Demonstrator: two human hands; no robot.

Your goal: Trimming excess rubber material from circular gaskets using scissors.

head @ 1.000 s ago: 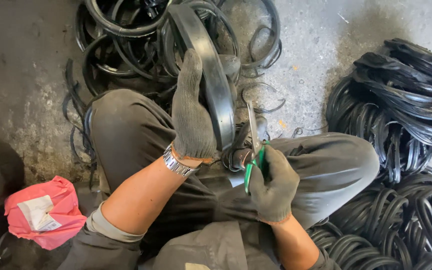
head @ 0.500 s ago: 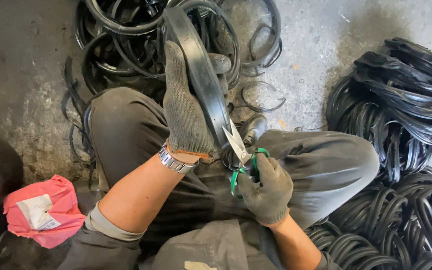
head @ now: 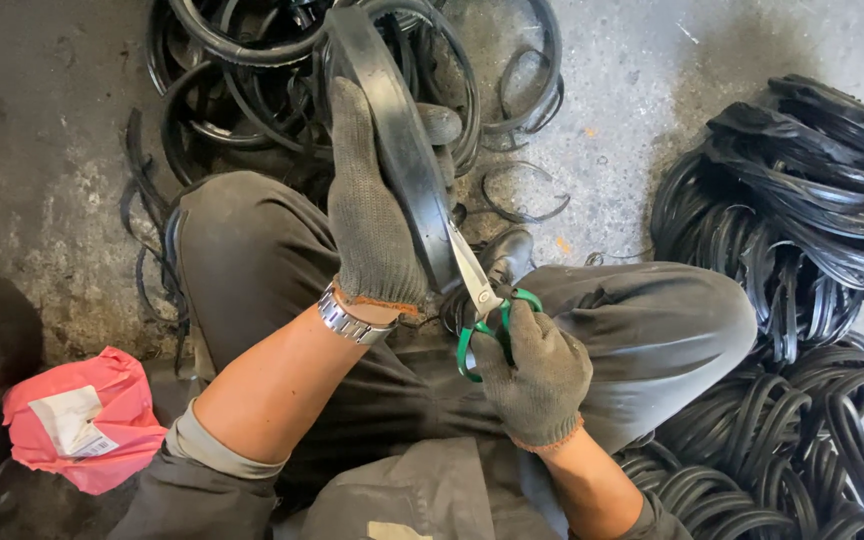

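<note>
Head view shows my left hand (head: 372, 215) wrapped tight around a black rubber ring (head: 402, 150), its band running up and away from my lap. Just below, my right hand (head: 537, 375) grips green-handled scissors (head: 482, 300), blades touching the ring's near edge.

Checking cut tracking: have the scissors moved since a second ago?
Yes. The scissors swung from near upright, blades beside the rubber ring, to tilted up-left with blades against the ring's edge. The right hand barely shifted against the right knee.
</note>
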